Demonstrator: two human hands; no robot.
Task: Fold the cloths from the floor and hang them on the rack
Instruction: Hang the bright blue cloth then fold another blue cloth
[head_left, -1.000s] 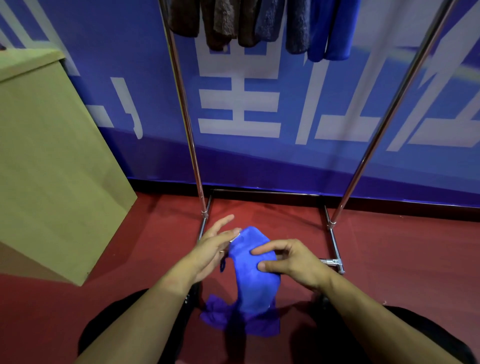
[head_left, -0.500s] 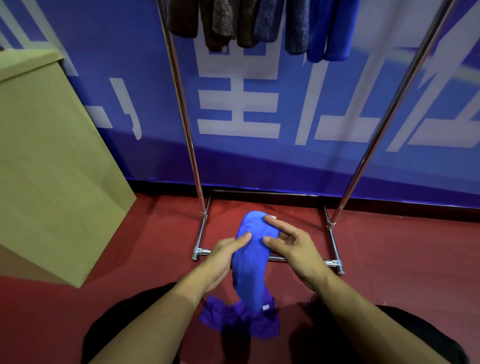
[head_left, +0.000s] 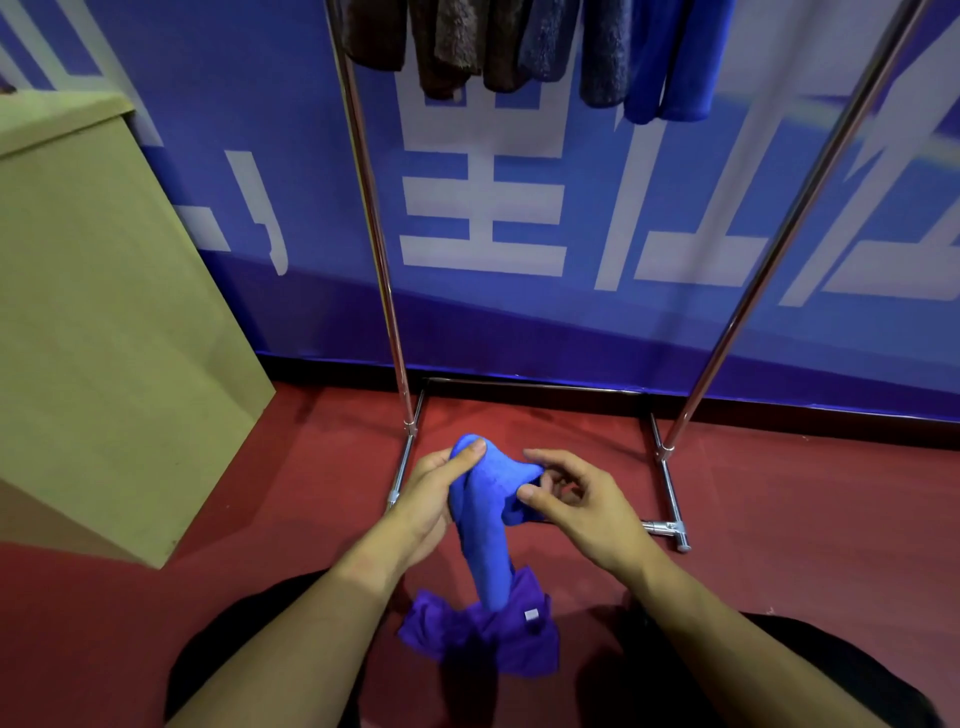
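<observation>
A bright blue cloth (head_left: 483, 525) hangs in a long bunch between both hands, low in front of the rack. My left hand (head_left: 431, 493) pinches its top left corner with thumb and fingers. My right hand (head_left: 576, 499) grips the cloth's upper right part with thumb and curled fingers. Beneath it a purple cloth (head_left: 483, 639) lies crumpled on the red floor. The metal rack (head_left: 395, 332) stands just beyond, its base bars on the floor. Several folded cloths (head_left: 524, 47), brown, grey and blue, hang from the top of the rack.
A tan cardboard box (head_left: 104, 312) stands at the left on the red floor (head_left: 805, 519). A blue banner wall (head_left: 519, 322) with white characters closes off the back, right behind the rack. My dark-clothed knees fill the bottom edge.
Both hands have shifted to the cloth's top end. The left hand went from lying flat against the cloth to pinching a corner; the right hand now curls round the other side.
</observation>
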